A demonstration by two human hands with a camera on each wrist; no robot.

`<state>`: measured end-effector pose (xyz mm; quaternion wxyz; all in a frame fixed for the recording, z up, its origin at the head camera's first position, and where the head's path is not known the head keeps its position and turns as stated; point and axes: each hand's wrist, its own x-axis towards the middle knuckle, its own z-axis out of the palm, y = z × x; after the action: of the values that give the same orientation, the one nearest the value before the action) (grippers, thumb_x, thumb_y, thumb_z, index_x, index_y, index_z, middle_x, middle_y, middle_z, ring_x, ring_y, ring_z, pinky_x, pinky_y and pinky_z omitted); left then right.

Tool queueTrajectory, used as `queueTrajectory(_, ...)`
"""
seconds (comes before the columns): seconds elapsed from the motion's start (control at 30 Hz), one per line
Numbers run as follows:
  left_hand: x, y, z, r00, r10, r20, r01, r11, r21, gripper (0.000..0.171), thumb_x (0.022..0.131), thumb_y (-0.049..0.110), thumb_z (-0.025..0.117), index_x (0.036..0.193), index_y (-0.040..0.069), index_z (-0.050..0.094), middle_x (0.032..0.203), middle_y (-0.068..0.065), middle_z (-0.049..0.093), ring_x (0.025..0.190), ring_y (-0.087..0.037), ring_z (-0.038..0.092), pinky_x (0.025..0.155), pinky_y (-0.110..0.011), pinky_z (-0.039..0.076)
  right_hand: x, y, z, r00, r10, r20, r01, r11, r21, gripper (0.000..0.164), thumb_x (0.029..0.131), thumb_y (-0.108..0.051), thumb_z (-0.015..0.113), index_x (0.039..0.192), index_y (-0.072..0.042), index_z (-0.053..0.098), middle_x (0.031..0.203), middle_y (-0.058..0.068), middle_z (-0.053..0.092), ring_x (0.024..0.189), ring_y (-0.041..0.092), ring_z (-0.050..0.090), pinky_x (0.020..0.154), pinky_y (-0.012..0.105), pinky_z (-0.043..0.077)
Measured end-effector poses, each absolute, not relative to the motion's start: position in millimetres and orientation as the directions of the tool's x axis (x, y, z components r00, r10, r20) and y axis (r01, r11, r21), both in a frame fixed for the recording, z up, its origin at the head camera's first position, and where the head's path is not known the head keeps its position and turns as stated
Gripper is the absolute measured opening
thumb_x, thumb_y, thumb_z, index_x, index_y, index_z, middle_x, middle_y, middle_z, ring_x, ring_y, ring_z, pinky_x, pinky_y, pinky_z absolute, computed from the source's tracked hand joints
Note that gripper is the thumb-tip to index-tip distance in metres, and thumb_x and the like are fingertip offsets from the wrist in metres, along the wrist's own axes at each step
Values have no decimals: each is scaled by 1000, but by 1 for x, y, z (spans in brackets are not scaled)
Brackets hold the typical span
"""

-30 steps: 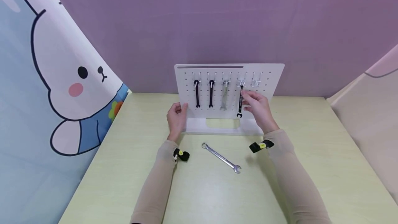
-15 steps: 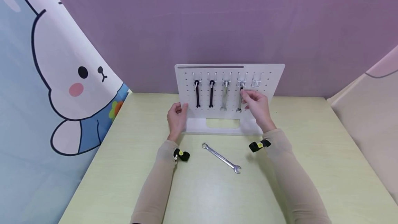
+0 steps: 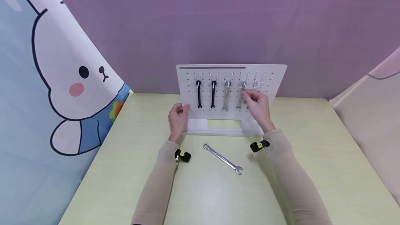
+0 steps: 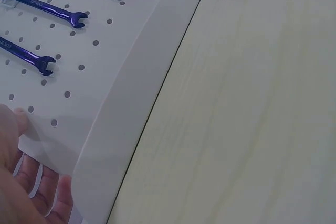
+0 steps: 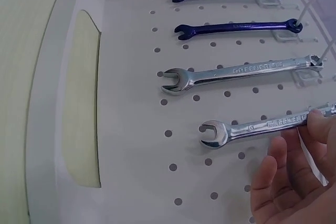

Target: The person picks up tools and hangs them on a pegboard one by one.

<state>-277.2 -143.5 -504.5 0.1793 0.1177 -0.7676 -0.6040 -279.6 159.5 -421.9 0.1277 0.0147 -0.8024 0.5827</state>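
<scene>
A white pegboard (image 3: 272, 79) stands on the table. My left hand (image 3: 178, 119) grips its left edge, thumb on the front face and fingers behind. My right hand (image 3: 257, 107) pinches a silver combination wrench (image 5: 247, 128) between thumb and fingers, near its upper end at the fourth hook. The wrench hangs open end down against the board; its ring end is partly hidden in the right wrist view. To its left hang another silver wrench (image 5: 236, 72) and two dark wrenches, one (image 3: 213, 94) closer and one (image 3: 199, 94) farther left.
A silver combination wrench (image 3: 223, 159) lies slantwise on the pale table (image 3: 212, 197) in front of the board. One hook (image 3: 257, 84) at the board's right holds no wrench. A purple backdrop (image 3: 200, 20) rises behind.
The wrench in my right hand has turned from its dark-looking side to silver and moved up and back against the board. My left hand stays at the board's edge.
</scene>
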Motion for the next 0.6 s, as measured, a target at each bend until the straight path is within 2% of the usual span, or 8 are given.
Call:
queueTrajectory(0.2, -276, -143, -504, -907, -398, 135, 32, 255, 966, 36, 102, 34, 73, 120, 3, 72, 112, -19, 76, 105, -32, 70, 97, -46, 55, -278, 159, -424, -955, 139, 261, -199, 353, -914, 31, 105, -28, 69, 116, 0, 76, 100, 1, 72, 79, 7, 62, 66, 15, 49)
queueTrajectory(0.43, -276, -143, -504, -909, -395, 134, 35, 248, 968, 37, 102, 34, 72, 120, 2, 72, 112, -19, 75, 106, -33, 69, 97, -46, 55, -280, 158, -429, -914, 162, 372, -282, 406, -869, 22, 103, -20, 71, 111, 0, 78, 107, 17, 77, 77, 7, 60, 65, 13, 46)
queueTrajectory(0.6, -276, -144, -504, -907, -395, 144, 51, 237, 970, 36, 102, 33, 72, 119, 2, 72, 112, -19, 75, 104, -32, 70, 96, -44, 55, -279, 157, -429, -887, 167, 430, -319, 452, -833, 19, 102, -17, 73, 110, -1, 79, 109, 18, 79, 79, 6, 59, 67, 13, 46)
